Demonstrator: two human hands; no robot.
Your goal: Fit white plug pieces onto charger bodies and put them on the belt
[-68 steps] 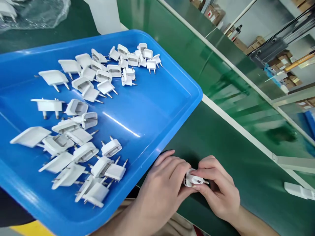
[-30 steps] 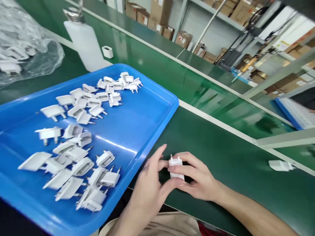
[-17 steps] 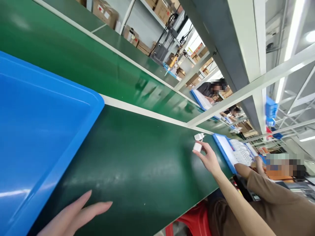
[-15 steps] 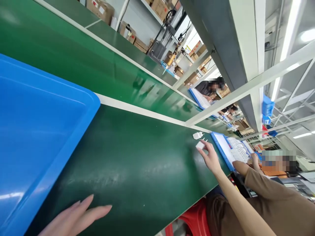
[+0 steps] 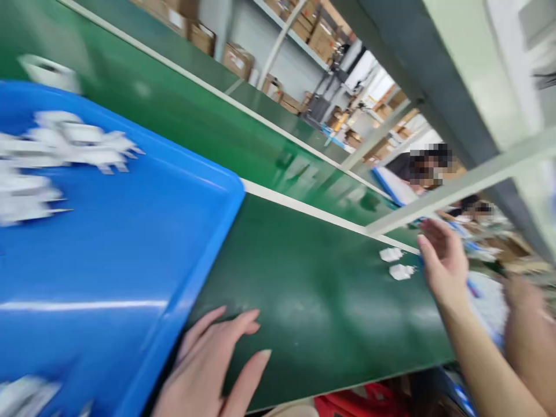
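Observation:
Two white plug chargers (image 5: pixel 391 254) lie side by side on the green table (image 5: pixel 321 301), their pins pointing right. To the right of them my right hand (image 5: pixel 445 263) is raised, thumb and fingers apart, with nothing visible in it. A blue tray (image 5: pixel 186 243) fills the left side, holding several white chargers (image 5: pixel 73 142), slightly blurred. Beside the tray's right edge, my left hand (image 5: pixel 212 359) hovers low over the table, fingers spread and free of any object.
A pale metal post (image 5: pixel 434 202) slants up from the table's back rail (image 5: pixel 299 205). Co-workers sit farther down the line; a blurred arm (image 5: pixel 530 330) is close on the right. A red stool (image 5: pixel 360 402) stands below the table edge.
My right hand has let go of the second charger and moved right and up. The view has swung left, bringing more of the tray and its chargers into sight.

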